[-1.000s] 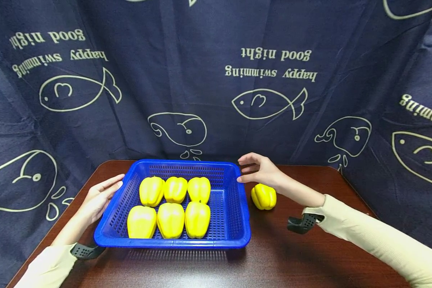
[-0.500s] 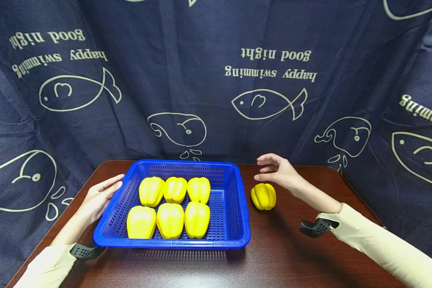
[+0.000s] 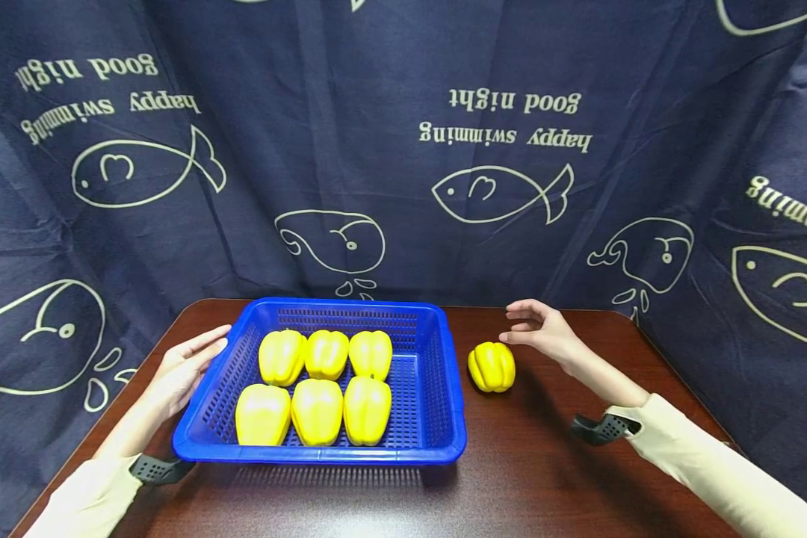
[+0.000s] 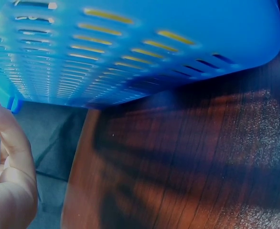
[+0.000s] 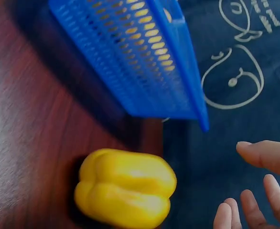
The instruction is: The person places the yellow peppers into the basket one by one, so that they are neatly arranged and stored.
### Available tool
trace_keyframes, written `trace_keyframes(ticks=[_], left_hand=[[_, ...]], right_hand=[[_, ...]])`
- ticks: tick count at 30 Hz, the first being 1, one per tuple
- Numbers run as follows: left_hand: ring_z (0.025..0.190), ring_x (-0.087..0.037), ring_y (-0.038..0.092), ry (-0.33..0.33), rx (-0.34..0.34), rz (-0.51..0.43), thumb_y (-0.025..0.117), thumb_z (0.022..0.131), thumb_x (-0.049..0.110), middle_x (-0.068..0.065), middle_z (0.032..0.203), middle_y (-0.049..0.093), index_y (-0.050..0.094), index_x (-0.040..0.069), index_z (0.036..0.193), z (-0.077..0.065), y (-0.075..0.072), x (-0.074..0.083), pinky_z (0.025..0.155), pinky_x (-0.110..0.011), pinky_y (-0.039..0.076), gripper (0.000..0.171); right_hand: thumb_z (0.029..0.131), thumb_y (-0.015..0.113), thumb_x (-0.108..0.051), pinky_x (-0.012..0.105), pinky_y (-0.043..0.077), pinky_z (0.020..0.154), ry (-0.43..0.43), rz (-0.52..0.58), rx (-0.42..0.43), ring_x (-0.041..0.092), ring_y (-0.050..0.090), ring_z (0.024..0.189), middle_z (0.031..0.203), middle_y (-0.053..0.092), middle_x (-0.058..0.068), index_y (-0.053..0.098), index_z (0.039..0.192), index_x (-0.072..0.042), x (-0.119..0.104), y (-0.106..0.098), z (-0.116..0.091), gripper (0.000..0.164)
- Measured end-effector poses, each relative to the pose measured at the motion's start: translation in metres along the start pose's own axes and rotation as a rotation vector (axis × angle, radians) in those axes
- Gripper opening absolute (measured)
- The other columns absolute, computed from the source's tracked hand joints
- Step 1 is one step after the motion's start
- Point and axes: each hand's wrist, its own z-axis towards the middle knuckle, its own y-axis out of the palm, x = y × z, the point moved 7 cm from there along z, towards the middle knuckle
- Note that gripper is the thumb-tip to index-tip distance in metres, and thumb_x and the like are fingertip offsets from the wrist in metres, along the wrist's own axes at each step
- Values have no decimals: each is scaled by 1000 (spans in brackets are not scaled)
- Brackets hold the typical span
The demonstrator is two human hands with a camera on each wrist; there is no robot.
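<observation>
A blue plastic basket (image 3: 323,454) with slotted walls stands on the table, holding several yellow bell peppers (image 3: 318,412) in two rows, with a bare strip along its right side. My left hand (image 3: 183,373) lies along the basket's left wall, fingers extended with their tips at the rim. One more yellow bell pepper (image 3: 492,367) lies on the table just right of the basket. Above and to the right of this pepper, my right hand (image 3: 543,329) hovers with relaxed, slightly bent fingers and nothing between them. The right wrist view shows the hand's fingers (image 5: 269,157) apart from the loose pepper (image 5: 125,188).
The dark brown wooden table (image 3: 511,478) ends at the back against a navy curtain (image 3: 376,149) printed with fish, whales and lettering. Black wrist straps (image 3: 601,430) sit at both sleeve cuffs. The basket's shadow falls on the table in the left wrist view.
My right hand has moved right, away from the basket's right rim and past the loose pepper. The left hand, basket and peppers have hardly shifted.
</observation>
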Motion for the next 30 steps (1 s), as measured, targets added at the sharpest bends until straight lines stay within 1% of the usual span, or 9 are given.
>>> trace_keyframes(ticks=[2,6,10,12,18,20,23,27,30], left_hand=[[83,-8,71,4,-4,0,55,98,15,14,99,72,66,29,120,0,1,1,69,-25,59,28],[83,-7,70,11,-12,-2,54,99,15,14,99,72,66,29,120,0,1,1,69,-25,59,28],[83,-8,70,2,-7,-3,54,99,15,13,99,72,66,29,120,-1,1,0,69,-25,59,28],[82,-8,70,-6,1,0,55,98,16,13,99,72,65,29,122,-1,0,0,69,-25,59,29],[82,-7,70,-13,0,5,55,98,17,13,98,72,64,28,124,-1,0,-1,68,-26,59,29],[82,-7,70,-11,-2,4,55,98,17,13,98,72,65,30,122,-1,0,-1,68,-26,59,28],[82,-7,70,-8,-2,14,55,99,17,14,99,72,65,30,121,-1,0,-1,68,-25,59,28],[83,-6,70,-1,4,24,55,98,17,15,99,71,65,29,122,0,0,-1,69,-24,58,29],[84,-6,70,4,3,19,55,98,17,15,100,72,65,29,122,1,0,0,69,-24,58,29]], right_hand=[[80,77,-15,20,52,78,21,-2,-5,10,59,95,126,57,16,50,127,-1,9,0,0,56],[82,75,-16,21,51,80,45,11,-21,14,58,98,131,53,22,47,130,1,25,2,-2,58],[83,74,-16,23,51,82,61,26,-36,11,60,97,132,51,24,45,132,1,38,4,-3,59],[83,74,-16,22,51,82,67,24,-39,12,59,100,133,50,24,45,132,1,44,5,-3,59],[83,74,-18,25,49,85,83,17,-55,35,53,116,136,47,28,45,133,1,58,13,-3,61],[82,75,-19,25,47,85,91,16,-55,38,51,118,136,47,28,44,133,1,61,16,-4,62],[81,75,-17,23,48,83,101,43,-55,35,54,115,134,48,29,42,134,3,66,21,-5,65],[82,73,-14,23,51,82,121,121,-64,21,58,105,135,46,28,37,136,5,73,27,-5,68],[82,73,-13,24,52,81,133,169,-74,14,59,100,135,45,28,33,139,5,78,30,-4,72]])
